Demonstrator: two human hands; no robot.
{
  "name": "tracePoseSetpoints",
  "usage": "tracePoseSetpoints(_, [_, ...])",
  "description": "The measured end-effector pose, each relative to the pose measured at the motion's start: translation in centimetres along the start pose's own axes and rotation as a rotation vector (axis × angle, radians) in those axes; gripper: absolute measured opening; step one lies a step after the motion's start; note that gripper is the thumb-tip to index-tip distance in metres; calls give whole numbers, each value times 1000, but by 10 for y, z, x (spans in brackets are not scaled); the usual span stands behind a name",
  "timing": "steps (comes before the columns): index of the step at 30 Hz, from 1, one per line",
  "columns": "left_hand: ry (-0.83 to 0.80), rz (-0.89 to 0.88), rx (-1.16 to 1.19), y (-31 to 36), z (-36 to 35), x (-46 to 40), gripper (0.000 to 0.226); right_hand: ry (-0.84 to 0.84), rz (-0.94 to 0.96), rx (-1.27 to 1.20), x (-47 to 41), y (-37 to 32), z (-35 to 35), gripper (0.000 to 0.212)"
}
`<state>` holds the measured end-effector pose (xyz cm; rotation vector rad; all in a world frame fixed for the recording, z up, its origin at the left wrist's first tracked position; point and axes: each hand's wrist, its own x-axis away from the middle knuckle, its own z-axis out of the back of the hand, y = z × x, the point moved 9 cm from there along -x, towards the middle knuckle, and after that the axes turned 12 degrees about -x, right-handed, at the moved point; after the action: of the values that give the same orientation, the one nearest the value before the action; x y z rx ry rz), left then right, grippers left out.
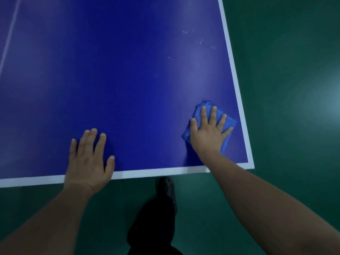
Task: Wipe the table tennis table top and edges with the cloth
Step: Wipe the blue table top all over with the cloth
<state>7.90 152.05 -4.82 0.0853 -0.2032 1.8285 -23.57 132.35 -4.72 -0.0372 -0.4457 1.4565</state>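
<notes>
Blue cloth [209,124] lies near the table's [128,70] right corner, mostly hidden under the flat, spread right hand [208,133]. The left hand [90,161] presses open-palmed at the near edge (holding nothing). Faint white specks [200,42] are hard to identify.

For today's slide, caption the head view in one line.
Right hand presses blue cloth near table corner; left hand rests flat.

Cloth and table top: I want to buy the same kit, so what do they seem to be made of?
The cloth looks like soft blue fabric, perhaps microfibre: it bunches in folds. The table top looks like a hard board with smooth, matt-to-satin blue paint: soft light sheen, crisp white border lines.
</notes>
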Motion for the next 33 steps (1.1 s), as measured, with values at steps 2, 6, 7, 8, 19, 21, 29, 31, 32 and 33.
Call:
tracePoseSetpoints(2, [-2, 65, 39, 2, 6, -1, 77, -60, 198, 56, 5, -60, -18, 63])
tracePoseSetpoints(6, [62, 322, 182, 26, 30, -22, 67, -226, 633, 127, 25, -148, -50, 63])
tracePoseSetpoints(7, [82, 343, 202, 36, 35, -33, 66, -248, 701, 139, 18, -152, -50, 62])
tracePoseSetpoints(8, [83, 344, 219, 46, 37, -46, 68, -253, 731, 139, 5, -147, -46, 62])
tracePoseSetpoints(19, [11, 364, 189, 55, 20, -87, 65, -98, 545, 167, -89, -54, 6, 65])
tracePoseSetpoints(21, [21, 371, 201, 53, 20, -87, 64, -118, 773, 169, -58, -111, -20, 61])
tracePoseSetpoints(29, [46, 397, 193, 52, 19, -88, 64, -271, 1004, 211, -80, -268, -68, 59])
tracePoseSetpoints(31, [35, 392, 179, 53, 18, -88, 64, -128, 771, 147, -150, -239, -34, 60])
tracePoseSetpoints(32, [33, 390, 172, 54, 18, -88, 65, -58, 617, 115, -188, -214, -13, 60])
tracePoseSetpoints(33, [28, 385, 163, 55, 18, -88, 65, -18, 459, 85, -222, -184, 7, 60])
